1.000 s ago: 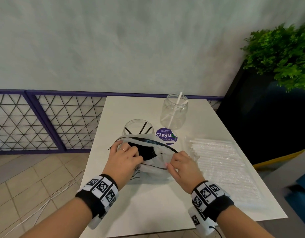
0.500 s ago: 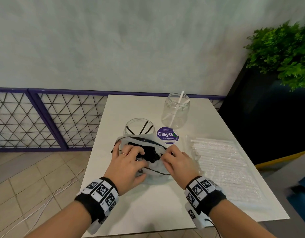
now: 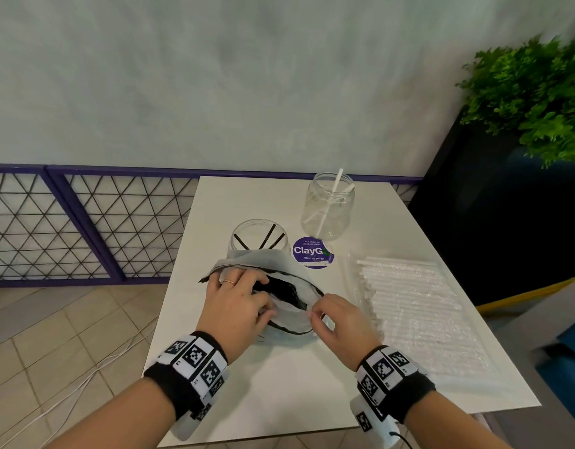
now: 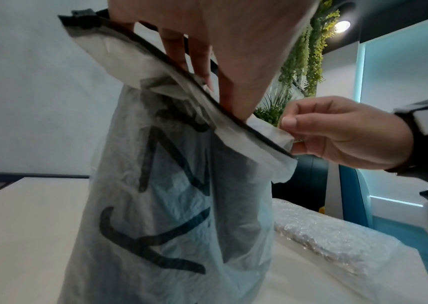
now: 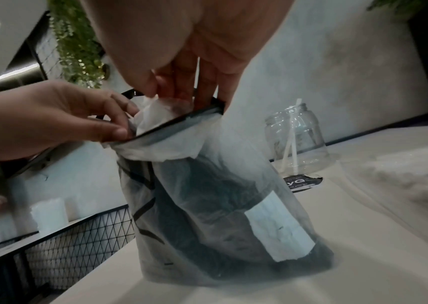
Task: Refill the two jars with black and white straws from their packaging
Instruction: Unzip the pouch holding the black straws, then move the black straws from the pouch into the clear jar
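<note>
Translucent plastic bag [image 3: 281, 298] of black straws stands upright on the white bench [image 3: 279, 384], just in front of the jar with black straws [image 3: 258, 236]. Step in hand, as I judge it: opening the bag's mouth to get the black straws out. To do it well: keep the bag standing, pull the two lips apart evenly, don't tear the thin film, don't tip it into the jar behind.

Left hand [image 3: 236, 307]: fingers curled over the near-left rim, fingertips dipping inside the opening, thumb outside, gripping the edge. Right hand [image 3: 336, 322]: thumb and forefinger pinch the white inner lip at the right corner, other fingers loosely curled, wrist raised above the bench. Both forearms come in low from the near edge.

Jar with white straws [image 3: 328, 205] sits farther back right, nearly empty. Pack of white straws [image 3: 415, 306] lies flat on the right, untouched. Purple sticker [image 3: 312, 252] sits between the jars.
</note>
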